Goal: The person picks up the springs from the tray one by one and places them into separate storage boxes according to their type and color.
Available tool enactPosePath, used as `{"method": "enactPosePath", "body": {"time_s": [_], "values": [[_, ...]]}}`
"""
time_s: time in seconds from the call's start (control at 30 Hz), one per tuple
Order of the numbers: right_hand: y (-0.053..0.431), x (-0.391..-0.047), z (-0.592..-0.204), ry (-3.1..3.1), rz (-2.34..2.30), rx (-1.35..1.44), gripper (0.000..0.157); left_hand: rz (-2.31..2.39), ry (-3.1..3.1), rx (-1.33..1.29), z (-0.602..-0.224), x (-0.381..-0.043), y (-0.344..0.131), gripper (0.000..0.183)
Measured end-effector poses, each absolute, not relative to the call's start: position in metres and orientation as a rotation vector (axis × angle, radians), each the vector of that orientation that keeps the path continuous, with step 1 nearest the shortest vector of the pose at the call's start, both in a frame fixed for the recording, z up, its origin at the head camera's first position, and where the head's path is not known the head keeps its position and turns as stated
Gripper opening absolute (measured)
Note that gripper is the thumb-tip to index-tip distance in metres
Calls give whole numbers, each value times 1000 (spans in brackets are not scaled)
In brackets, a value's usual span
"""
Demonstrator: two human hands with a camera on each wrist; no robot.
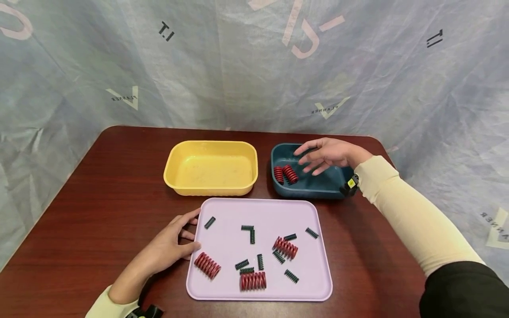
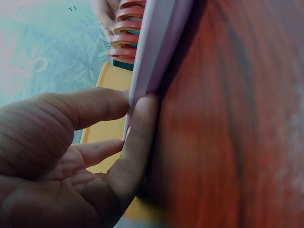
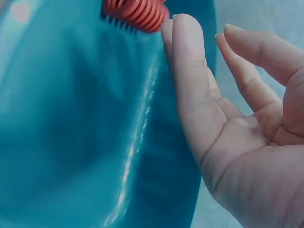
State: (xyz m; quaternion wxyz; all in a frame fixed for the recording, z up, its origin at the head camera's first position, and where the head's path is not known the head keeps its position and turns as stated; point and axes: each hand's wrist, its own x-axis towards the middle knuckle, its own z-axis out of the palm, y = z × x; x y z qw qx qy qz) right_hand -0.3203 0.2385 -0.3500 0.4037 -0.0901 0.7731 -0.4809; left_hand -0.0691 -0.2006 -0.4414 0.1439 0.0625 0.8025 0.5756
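At the left edge of the lilac tray (image 1: 226,247), my left hand (image 1: 171,245) pinches the rim between thumb (image 2: 102,105) and fingers. Above the dark teal bin (image 1: 306,193) hovers my right hand (image 1: 330,152), its fingers spread and holding nothing. Two red coil springs (image 1: 290,174) lie in that bin's left end; the right wrist view shows red coils (image 3: 140,13) beyond the fingertips. On the tray are three thick red springs, one near the left hand (image 1: 207,265), one at the front (image 1: 252,281), one at the right (image 1: 285,247). Several small dark green springs (image 1: 291,276) lie scattered there.
A yellow bin (image 1: 210,191) stands beside the teal one, behind the tray, with no springs visible inside. Everything rests on a dark reddish wood table (image 1: 99,198). A grey printed curtain (image 1: 222,66) hangs behind the table's far edge.
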Motion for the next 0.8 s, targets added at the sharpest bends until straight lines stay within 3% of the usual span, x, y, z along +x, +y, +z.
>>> {"method": "enactPosePath", "body": {"time_s": [0.53, 0.8], "values": [[235, -271, -327, 1874, -1357, -505, 28, 1612, 2350, 152, -440, -70, -201, 81], [257, -238, -333, 1690, -1490, -666, 31, 1606, 2350, 146, -440, -71, -200, 81]]}}
